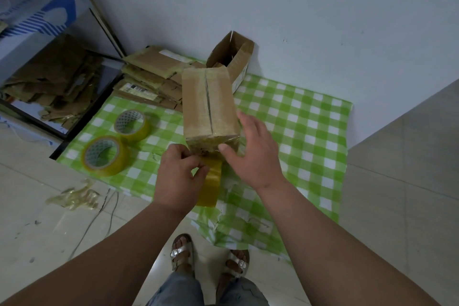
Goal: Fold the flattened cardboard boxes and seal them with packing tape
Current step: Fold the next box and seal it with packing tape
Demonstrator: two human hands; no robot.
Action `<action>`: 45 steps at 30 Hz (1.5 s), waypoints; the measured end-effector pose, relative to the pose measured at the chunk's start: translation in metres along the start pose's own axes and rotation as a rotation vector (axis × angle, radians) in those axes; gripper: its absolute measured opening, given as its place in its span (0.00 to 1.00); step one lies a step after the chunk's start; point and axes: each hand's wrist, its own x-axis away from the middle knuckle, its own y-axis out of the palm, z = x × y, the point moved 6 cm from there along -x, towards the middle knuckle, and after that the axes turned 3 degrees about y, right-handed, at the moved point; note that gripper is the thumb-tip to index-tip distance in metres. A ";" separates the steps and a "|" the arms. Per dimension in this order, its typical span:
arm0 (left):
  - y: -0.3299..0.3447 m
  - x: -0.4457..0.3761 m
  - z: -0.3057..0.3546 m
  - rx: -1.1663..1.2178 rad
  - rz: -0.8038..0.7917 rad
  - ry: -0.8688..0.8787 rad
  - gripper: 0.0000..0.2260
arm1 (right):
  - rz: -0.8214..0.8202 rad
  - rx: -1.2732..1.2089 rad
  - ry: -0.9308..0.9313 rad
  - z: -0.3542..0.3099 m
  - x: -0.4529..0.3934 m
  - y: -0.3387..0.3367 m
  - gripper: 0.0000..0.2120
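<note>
1. Your left hand (176,176) grips a roll of packing tape (211,182), fingers curled round its upper edge, at about 6 o'clock from the folded box.
2. Your right hand (253,151) lies with straight fingers against the box's near right corner, thumb tip on the near end face; it grips nothing.
3. The folded cardboard box (208,104) stands on the green checked cloth (298,126), its long side running from 12 to 6 o'clock. Its top seam is already covered with a strip of clear tape, and the near end looks glossy with tape too.
4. The held roll sits just below the box's near end, touching or almost touching it; you cannot tell whether a strip of tape joins them.
5. Two more tape rolls lie flat on the cloth at about 9 o'clock from the box: the nearer roll (105,155) and the farther roll (131,124), close to each other but apart.
6. A stack of flattened boxes (154,74) lies at about 11 o'clock from the folded box, partly on the cloth's far edge.
7. An open box (233,57) stands against the wall at 12 o'clock, just behind the folded one.
8. A heap of crumpled used tape (74,197) lies on the tiled floor at about 8 o'clock, off the cloth.
9. Your sandalled feet (182,252) stand at the cloth's near edge, at 6 o'clock.
</note>
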 end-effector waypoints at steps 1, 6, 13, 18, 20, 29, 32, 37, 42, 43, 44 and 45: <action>-0.006 0.000 0.001 -0.039 0.032 0.028 0.05 | -0.030 0.055 -0.013 -0.004 -0.005 0.003 0.39; -0.018 -0.008 0.007 -0.010 0.007 0.121 0.05 | -0.017 0.227 -0.001 -0.005 -0.013 0.016 0.38; -0.019 -0.008 0.006 0.064 -0.069 0.126 0.03 | 0.045 0.250 -0.029 -0.005 -0.012 0.022 0.39; -0.022 -0.011 0.006 0.045 -0.063 0.133 0.02 | -0.012 0.208 -0.006 -0.005 -0.010 0.026 0.39; -0.024 -0.010 0.007 0.004 -0.045 0.143 0.03 | -0.052 0.100 0.021 -0.005 -0.007 0.024 0.39; -0.038 -0.005 0.029 0.065 0.125 0.223 0.04 | -0.006 -0.350 0.426 0.023 0.045 0.010 0.06; -0.041 -0.006 0.035 0.090 0.121 0.186 0.03 | -0.164 -0.569 0.387 0.005 0.058 0.016 0.07; -0.050 -0.011 0.041 0.172 0.192 0.068 0.02 | -0.388 -0.687 0.363 -0.020 0.069 0.021 0.19; -0.053 -0.009 0.036 0.224 0.196 -0.048 0.05 | -0.426 -0.598 0.327 -0.023 0.074 0.014 0.08; -0.053 -0.007 0.034 0.226 0.193 -0.058 0.05 | -0.419 -0.598 0.312 -0.024 0.074 0.011 0.09; -0.054 -0.005 0.034 0.223 0.196 -0.058 0.06 | -0.413 -0.592 0.290 -0.026 0.075 0.008 0.09; -0.056 -0.003 0.035 0.218 0.203 -0.052 0.07 | -0.406 -0.573 0.269 -0.027 0.075 0.004 0.10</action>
